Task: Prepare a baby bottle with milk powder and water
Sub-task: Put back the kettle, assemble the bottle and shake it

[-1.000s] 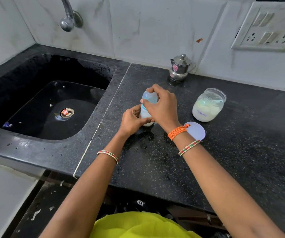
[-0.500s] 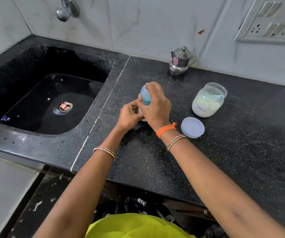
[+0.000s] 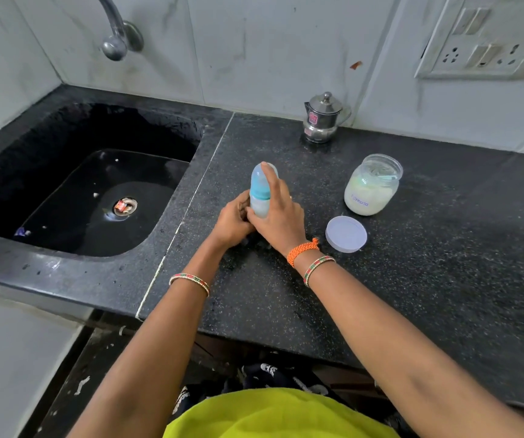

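Black speckled stone forms the countertop (image 3: 412, 279), seen from above by a person standing at its front edge. Both hands meet on a baby bottle (image 3: 260, 197) that stands upright near the middle of the counter, just right of the seam beside the sink. The bottle has a clear domed cap, a blue collar and a pale lower body. The right hand (image 3: 281, 216) wraps around the bottle from the right, with one finger stretched up to the top of the cap. The left hand (image 3: 232, 221) curls around the bottle's base from the left, touching the right hand. Whether the bottle's foot rests on the stone is hidden by the hands.

To the right of the bottle, toward the back, stands an open glass jar (image 3: 371, 184) partly filled with whitish powder. Its round pale lid (image 3: 346, 233) lies flat in front of it, just beside the right wrist. A small lidded steel pot (image 3: 323, 118) sits at the counter's back edge against the tiled wall. A sunken black sink (image 3: 74, 248) fills the left side, with a metal tap (image 3: 115, 45) above its back edge. A switch and socket panel (image 3: 488, 42) is on the wall at upper right.
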Motion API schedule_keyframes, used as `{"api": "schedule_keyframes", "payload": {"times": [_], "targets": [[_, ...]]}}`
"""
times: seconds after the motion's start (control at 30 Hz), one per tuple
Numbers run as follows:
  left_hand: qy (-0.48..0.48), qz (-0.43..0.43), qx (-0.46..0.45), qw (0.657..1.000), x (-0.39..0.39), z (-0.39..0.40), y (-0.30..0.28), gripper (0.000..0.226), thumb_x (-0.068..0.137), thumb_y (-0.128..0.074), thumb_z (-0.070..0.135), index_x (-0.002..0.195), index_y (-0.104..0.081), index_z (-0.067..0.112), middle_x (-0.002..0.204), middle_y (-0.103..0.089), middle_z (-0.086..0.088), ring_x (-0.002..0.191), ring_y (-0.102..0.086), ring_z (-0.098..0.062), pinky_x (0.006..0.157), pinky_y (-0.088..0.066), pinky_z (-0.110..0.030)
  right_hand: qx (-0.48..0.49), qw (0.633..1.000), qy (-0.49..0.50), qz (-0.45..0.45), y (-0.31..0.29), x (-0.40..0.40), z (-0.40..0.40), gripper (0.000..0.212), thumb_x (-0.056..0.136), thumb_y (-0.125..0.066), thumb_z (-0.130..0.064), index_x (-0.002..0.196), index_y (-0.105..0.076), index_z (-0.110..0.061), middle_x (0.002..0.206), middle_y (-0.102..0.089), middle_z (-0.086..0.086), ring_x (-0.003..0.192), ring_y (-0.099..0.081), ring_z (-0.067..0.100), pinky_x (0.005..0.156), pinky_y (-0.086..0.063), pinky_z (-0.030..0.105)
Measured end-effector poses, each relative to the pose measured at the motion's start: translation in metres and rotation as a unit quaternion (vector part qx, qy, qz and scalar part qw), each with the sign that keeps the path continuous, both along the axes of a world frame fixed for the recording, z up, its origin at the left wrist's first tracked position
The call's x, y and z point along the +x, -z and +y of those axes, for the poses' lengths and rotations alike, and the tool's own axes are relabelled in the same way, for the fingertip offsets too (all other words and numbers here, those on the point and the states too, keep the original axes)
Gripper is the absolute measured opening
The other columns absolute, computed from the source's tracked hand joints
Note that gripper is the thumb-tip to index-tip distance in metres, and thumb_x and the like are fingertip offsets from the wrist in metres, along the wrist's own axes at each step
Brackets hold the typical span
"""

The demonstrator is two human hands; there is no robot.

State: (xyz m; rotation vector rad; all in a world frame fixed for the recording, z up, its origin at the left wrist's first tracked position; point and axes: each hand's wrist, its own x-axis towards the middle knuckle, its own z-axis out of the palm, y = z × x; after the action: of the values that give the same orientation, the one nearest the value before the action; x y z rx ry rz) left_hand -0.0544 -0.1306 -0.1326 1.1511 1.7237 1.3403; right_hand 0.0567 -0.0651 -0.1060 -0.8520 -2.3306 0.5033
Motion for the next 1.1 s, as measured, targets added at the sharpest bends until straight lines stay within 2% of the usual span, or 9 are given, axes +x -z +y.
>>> {"api": "schedule_keyframes", "payload": {"times": [0.13,0.27,0.33,0.47,0.63,0.77,0.9,1.03,1.1], "targets": [[0.066,-0.015,-0.067,0.995,-0.01,-0.005,-0.018,0.074,0.071,-0.032,-0.032,0.138,-0.036,-0.003,0.136,-0.049,-0.009,0.125,-0.049,-0.012,0.102,-0.04,-0.015,-0.051,0.998,-0.028,0.001,-0.003,0.0,-0.002,0.094,0.078,-0.069,-0.018,0.139,-0.002,-0.044,0.131,-0.047,0.014,0.1,-0.06,0.04,0.072,-0.051,0.044],[0.022,-0.006,-0.032,0.999,-0.01,0.006,-0.042,0.064,0.074,-0.036,-0.024,0.133,-0.046,-0.002,0.13,-0.054,-0.01,0.121,-0.052,-0.021,0.08,-0.047,-0.007,-0.161,0.984,0.011,0.078,-0.041,-0.003,0.024,0.1,0.071,-0.078,-0.019,0.146,-0.014,-0.032,0.131,-0.054,0.008,0.107,-0.061,0.029,0.089,-0.051,0.04],[-0.065,-0.019,0.024,0.997,-0.023,0.017,-0.056,0.067,0.072,-0.037,-0.022,0.132,-0.049,0.005,0.131,-0.054,-0.007,0.107,-0.055,-0.013,0.065,-0.044,-0.011,-0.194,0.948,0.065,0.243,-0.095,0.001,0.045,0.102,0.07,-0.081,-0.017,0.148,-0.016,-0.025,0.127,-0.055,0.0,0.103,-0.061,0.013,0.089,-0.05,0.032],[-0.097,-0.021,0.068,0.993,-0.032,0.02,-0.081,0.06,0.078,-0.035,-0.024,0.122,-0.054,0.012,0.121,-0.061,-0.009,0.108,-0.057,-0.013,0.059,-0.043,-0.016,-0.104,0.774,0.102,0.616,-0.172,0.041,0.072,0.098,0.074,-0.077,0.002,0.144,-0.009,-0.003,0.142,-0.032,0.001,0.101,-0.053,-0.012,0.083,-0.048,0.01],[-0.106,-0.02,0.087,0.99,-0.024,0.042,-0.13,0.045,0.085,-0.038,-0.016,0.113,-0.06,0.011,0.107,-0.066,-0.003,0.105,-0.059,-0.013,0.069,-0.049,-0.02,-0.216,0.899,-0.107,0.365,-0.165,0.047,0.084,0.098,0.059,-0.086,-0.016,0.133,-0.028,-0.042,0.131,-0.046,-0.002,0.101,-0.062,0.012,0.086,-0.056,0.046],[-0.117,-0.038,0.101,0.987,-0.018,0.049,-0.148,0.032,0.09,-0.048,-0.004,0.111,-0.064,0.014,0.104,-0.07,0.003,0.095,-0.063,-0.006,0.078,-0.051,-0.026,-0.193,0.767,-0.038,0.61,-0.185,0.05,0.1,0.1,0.062,-0.086,-0.013,0.138,-0.024,-0.032,0.138,-0.039,0.004,0.116,-0.056,0.025,0.084,-0.054,0.058],[-0.102,-0.028,0.084,0.991,-0.013,0.054,-0.151,0.033,0.09,-0.046,-0.003,0.11,-0.066,0.015,0.104,-0.072,0.001,0.09,-0.065,-0.008,0.07,-0.054,-0.022,-0.195,0.906,-0.183,0.328,-0.165,0.058,0.086,0.096,0.058,-0.085,-0.01,0.133,-0.03,-0.033,0.12,-0.049,-0.011,0.095,-0.058,0.008,0.083,-0.056,0.042],[-0.125,-0.041,0.089,0.987,-0.011,0.052,-0.146,0.035,0.09,-0.041,-0.005,0.109,-0.065,0.013,0.101,-0.072,0.003,0.085,-0.066,-0.008,0.069,-0.055,-0.023,-0.207,0.826,-0.067,0.52,-0.161,0.057,0.104,0.091,0.062,-0.086,-0.018,0.132,-0.03,-0.031,0.138,-0.042,0.015,0.108,-0.061,0.026,0.084,-0.055,0.053],[-0.12,-0.037,0.068,0.99,-0.007,0.052,-0.142,0.033,0.09,-0.042,-0.004,0.107,-0.066,0.014,0.099,-0.072,0.002,0.082,-0.065,-0.01,0.069,-0.055,-0.025,-0.202,0.859,-0.089,0.461,-0.163,0.058,0.108,0.089,0.063,-0.084,-0.02,0.131,-0.03,-0.037,0.135,-0.043,0.017,0.104,-0.06,0.026,0.084,-0.054,0.057]]}}
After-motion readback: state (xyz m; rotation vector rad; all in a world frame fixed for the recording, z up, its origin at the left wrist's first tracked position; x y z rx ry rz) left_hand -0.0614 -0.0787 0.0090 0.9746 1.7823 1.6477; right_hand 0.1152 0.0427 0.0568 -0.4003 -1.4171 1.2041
